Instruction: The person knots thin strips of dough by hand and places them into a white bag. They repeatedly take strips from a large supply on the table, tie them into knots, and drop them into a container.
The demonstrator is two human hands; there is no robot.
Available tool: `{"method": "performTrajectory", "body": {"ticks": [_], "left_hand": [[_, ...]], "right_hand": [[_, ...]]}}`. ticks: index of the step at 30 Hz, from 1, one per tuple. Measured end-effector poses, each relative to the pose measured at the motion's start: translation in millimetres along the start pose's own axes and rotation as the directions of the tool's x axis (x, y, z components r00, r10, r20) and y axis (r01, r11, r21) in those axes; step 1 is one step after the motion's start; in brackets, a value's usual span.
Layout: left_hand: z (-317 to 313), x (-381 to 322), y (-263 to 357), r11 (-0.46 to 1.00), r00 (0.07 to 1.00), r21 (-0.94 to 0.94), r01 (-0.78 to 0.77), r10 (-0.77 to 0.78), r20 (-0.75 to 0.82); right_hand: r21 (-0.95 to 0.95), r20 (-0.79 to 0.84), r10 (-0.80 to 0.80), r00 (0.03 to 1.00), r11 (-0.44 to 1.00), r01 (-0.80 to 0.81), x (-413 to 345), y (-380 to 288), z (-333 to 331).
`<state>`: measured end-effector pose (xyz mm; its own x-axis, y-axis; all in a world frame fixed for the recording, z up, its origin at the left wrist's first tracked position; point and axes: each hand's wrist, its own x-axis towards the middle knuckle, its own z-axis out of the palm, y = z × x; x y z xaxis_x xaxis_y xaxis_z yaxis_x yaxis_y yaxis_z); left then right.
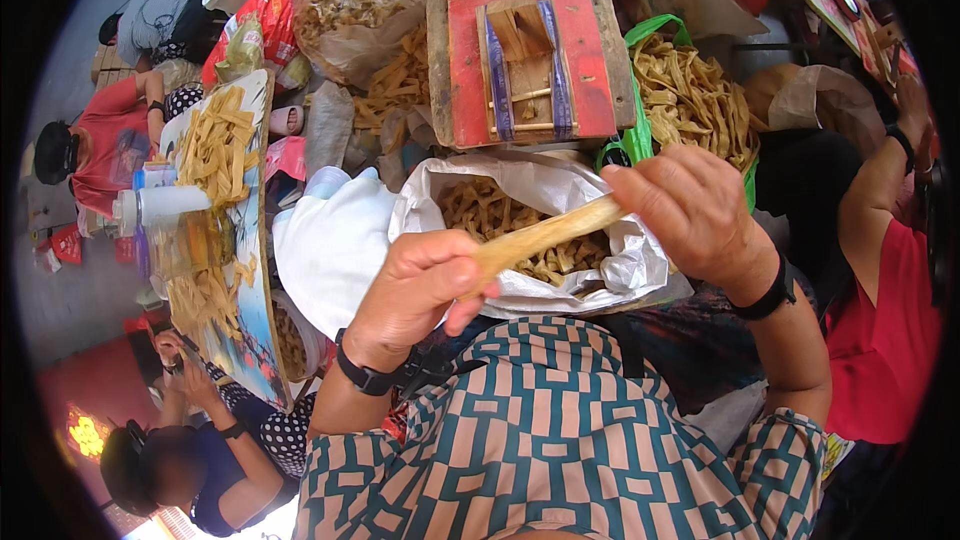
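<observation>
Stretched between my two hands is a long pale-yellow dried stick (553,232), which looks like rolled tofu skin. My left hand (420,281) grips its lower left end between thumb and fingers. At the upper right end, my right hand (686,210) holds it with curled fingers. Below the stick a white woven sack (499,169) lies open, with many short cut pieces (480,206) inside. Beyond the sack, a wooden jig (531,82) with a block and purple straps sits on a red board (600,67).
Right of the board stands a green bag (641,116) of long dried sticks (686,101). At left, a painted table (259,240) carries piles of strips and plastic bottles (169,202). Co-workers sit at left and close on my right (885,330). White cloth (337,240) lies beside the sack.
</observation>
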<state>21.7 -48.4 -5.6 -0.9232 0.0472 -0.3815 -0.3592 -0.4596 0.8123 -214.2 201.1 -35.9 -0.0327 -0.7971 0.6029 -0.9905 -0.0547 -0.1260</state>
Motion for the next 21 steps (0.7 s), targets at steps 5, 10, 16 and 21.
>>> {"method": "performTrajectory", "body": {"ticks": [5, 10, 16, 21], "left_hand": [[11, -5, -7, 0.902, 0.937, -0.313, -0.296, 0.337, 0.087], [29, 0, 5, 0.841, 0.880, 0.259, -0.474, 0.453, 0.138], [54, 5, -18, -0.203, 0.718, 0.879, -0.431, 0.513, 0.470], [58, 3, -24, -0.268, 0.682, 0.836, -0.478, 0.487, 0.546]], "right_hand": [[0.516, 0.194, 0.388, 0.901, 0.741, -0.430, -24, -41, 20], [0.715, 0.688, 0.239, 0.685, -0.059, -0.697, -8, -76, 5], [0.508, 0.861, 0.184, 0.475, -0.363, -0.781, -8, -82, -9], [0.461, 0.880, 0.163, 0.446, -0.516, -0.722, -14, -90, -8]]}}
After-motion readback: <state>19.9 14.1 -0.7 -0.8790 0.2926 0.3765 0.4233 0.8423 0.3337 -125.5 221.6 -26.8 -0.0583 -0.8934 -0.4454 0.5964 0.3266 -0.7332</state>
